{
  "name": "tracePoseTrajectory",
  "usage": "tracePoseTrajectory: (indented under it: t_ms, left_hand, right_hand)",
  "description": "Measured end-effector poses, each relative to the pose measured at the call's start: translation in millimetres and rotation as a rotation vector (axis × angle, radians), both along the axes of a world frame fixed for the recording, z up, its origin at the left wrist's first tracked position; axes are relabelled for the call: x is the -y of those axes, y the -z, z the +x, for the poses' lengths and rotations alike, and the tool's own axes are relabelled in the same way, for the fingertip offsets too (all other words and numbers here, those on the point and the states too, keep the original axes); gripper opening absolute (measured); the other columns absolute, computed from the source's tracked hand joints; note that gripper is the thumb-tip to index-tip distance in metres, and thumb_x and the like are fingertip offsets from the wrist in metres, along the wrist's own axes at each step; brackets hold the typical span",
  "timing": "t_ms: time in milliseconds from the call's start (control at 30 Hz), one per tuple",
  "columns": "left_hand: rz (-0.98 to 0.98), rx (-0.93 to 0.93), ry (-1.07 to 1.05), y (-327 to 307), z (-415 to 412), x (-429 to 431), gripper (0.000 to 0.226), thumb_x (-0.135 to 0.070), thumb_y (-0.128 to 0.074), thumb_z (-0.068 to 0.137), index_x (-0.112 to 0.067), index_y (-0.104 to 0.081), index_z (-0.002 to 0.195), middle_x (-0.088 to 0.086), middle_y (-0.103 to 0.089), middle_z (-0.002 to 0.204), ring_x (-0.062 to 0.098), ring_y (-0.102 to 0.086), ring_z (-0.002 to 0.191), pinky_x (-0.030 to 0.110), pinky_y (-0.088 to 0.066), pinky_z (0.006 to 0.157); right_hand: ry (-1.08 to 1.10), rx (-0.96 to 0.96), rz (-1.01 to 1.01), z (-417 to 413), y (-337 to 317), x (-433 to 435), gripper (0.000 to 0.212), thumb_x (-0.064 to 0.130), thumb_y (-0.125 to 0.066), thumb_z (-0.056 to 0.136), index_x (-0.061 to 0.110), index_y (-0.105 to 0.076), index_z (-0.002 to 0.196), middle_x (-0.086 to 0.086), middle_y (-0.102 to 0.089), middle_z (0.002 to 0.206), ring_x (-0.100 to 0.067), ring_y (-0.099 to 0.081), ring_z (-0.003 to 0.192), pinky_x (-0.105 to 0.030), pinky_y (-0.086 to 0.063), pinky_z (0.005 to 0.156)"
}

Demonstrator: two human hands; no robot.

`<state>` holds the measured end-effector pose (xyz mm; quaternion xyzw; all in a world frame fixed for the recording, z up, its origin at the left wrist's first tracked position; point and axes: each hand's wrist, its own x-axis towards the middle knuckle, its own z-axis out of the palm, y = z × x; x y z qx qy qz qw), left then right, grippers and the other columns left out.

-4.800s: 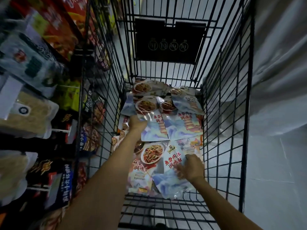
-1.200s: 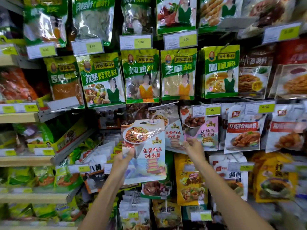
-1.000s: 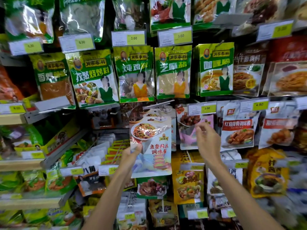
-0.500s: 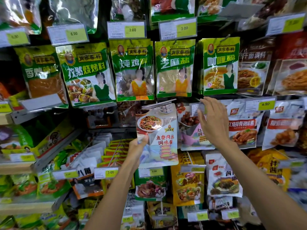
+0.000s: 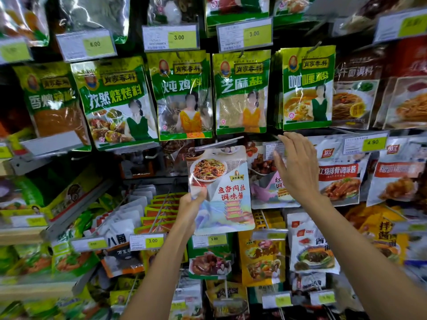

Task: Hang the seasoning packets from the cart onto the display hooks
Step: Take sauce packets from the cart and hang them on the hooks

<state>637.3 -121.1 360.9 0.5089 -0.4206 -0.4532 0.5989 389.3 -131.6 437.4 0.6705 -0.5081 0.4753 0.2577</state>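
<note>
A person's left hand (image 5: 191,204) is pinching a seasoning packet (image 5: 221,190) by its left edge, holding it upright against the display with its top just under a metal hook (image 5: 217,144). The right hand (image 5: 298,167) is hovering with fingers spread and gripping nothing, in front of a price label (image 5: 271,150) beside the packet. Doing this well probably means steadying the packet's top and lining its hang-hole up with the hook's tip (the glossy film looks limp). The hole is hard to make out, and it is unclear whether the packet is threaded. The cart is out of view.
</note>
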Motion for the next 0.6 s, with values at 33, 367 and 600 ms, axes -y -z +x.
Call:
tracePoseTrajectory:
  t_ms: [33, 367, 600]
  left_hand:
    - [0.006, -0.006, 0.007, -1, 0, 0, 0.017, -0.019, -0.057, 0.093, -0.006, -0.065, 0.085, 0.010, -0.072, 0.085, 0.023, -0.069, 0.078, 0.035, -0.057, 0.066]
    - [0.055, -0.038, -0.012, -10, 0, 22, 0.015, -0.016, -0.058, 0.093, -0.006, -0.065, 0.085, 0.015, -0.070, 0.086, 0.027, -0.068, 0.078, 0.039, -0.056, 0.071]
    - [0.108, -0.016, -0.223, -10, -12, 45, 0.022, -0.017, -0.067, 0.086, -0.003, -0.056, 0.073, 0.009, -0.050, 0.076, 0.023, -0.052, 0.070, 0.032, -0.044, 0.060]
  right_hand:
    - [0.000, 0.002, 0.005, 0, 0, 0, 0.037, 0.019, -0.057, 0.094, 0.001, -0.055, 0.127, -0.017, -0.056, 0.129, -0.034, -0.048, 0.124, -0.046, -0.035, 0.106]
    - [-0.012, 0.000, 0.023, -2, 1, 1, 0.039, 0.018, -0.057, 0.094, 0.002, -0.054, 0.129, -0.016, -0.055, 0.130, -0.033, -0.047, 0.125, -0.042, -0.034, 0.106]
    - [0.009, -0.028, 0.042, -4, 3, 4, 0.044, 0.024, -0.059, 0.093, 0.004, -0.051, 0.132, -0.015, -0.053, 0.133, -0.032, -0.044, 0.129, -0.041, -0.032, 0.108]
